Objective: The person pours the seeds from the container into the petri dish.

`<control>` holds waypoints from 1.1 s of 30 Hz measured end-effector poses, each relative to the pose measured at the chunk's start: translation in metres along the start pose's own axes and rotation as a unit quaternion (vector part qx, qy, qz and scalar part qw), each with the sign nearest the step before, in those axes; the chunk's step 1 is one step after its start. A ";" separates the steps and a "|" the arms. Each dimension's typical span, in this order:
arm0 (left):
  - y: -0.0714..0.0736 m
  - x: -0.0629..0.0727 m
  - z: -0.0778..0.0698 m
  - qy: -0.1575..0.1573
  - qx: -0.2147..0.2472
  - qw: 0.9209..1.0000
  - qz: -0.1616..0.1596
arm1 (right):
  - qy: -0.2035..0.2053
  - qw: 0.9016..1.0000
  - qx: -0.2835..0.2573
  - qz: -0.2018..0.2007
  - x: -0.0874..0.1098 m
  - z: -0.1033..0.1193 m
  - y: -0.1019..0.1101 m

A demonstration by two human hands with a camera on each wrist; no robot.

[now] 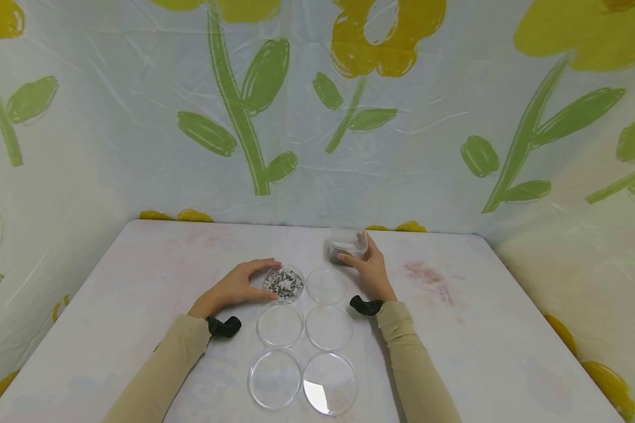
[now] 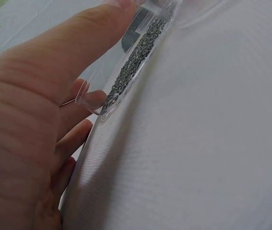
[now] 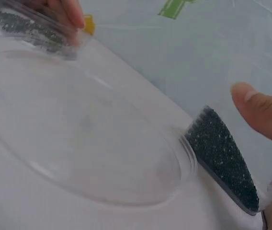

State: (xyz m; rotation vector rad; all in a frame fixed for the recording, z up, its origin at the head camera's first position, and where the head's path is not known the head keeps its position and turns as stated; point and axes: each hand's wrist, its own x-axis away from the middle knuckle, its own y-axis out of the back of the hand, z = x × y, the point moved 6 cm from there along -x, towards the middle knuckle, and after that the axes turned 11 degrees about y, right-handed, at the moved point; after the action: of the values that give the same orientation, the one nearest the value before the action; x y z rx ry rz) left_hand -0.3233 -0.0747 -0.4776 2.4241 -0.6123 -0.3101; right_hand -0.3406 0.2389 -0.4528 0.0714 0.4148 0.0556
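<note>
My left hand point(image 1: 237, 284) holds a round clear petri dish point(image 1: 286, 284) between thumb and fingers, at the back left of a group of dishes. Dark grains point(image 2: 138, 62) lie scattered over its bottom, and in the left wrist view they show as a layer along the low wall. Farther back, my right hand point(image 1: 371, 269) grips a clear plastic container point(image 1: 356, 245). Dark granules point(image 3: 222, 160) are heaped toward one end of this tilted container, as the right wrist view shows. Beside the grain-strewn dish lies a bare petri dish point(image 1: 326, 286), just in front of the container.
Several more clear petri dishes, such as the middle left one point(image 1: 280, 325) and the front right one point(image 1: 330, 383), lie in two columns toward me. The white tabletop point(image 1: 455, 352) has faint reddish smudges at right. A flower-printed sheet point(image 1: 423, 153) hangs behind it.
</note>
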 end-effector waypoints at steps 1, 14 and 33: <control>0.000 0.000 0.001 0.002 -0.001 1.000 0.001 | 0.000 1.000 0.003 0.006 0.002 0.004 0.000; 0.001 0.000 -0.002 0.005 -0.002 1.000 0.001 | -0.063 0.995 0.074 0.019 0.035 0.000 0.016; 0.000 0.002 -0.001 -0.005 -0.007 1.000 -0.002 | 0.018 0.987 0.143 0.072 0.073 0.028 -0.009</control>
State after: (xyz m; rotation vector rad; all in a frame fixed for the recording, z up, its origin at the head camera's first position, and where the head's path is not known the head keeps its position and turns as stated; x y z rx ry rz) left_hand -0.3215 -0.0753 -0.4768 2.4112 -0.6071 -0.3264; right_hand -0.2621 0.2330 -0.4570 0.3841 0.4505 0.1395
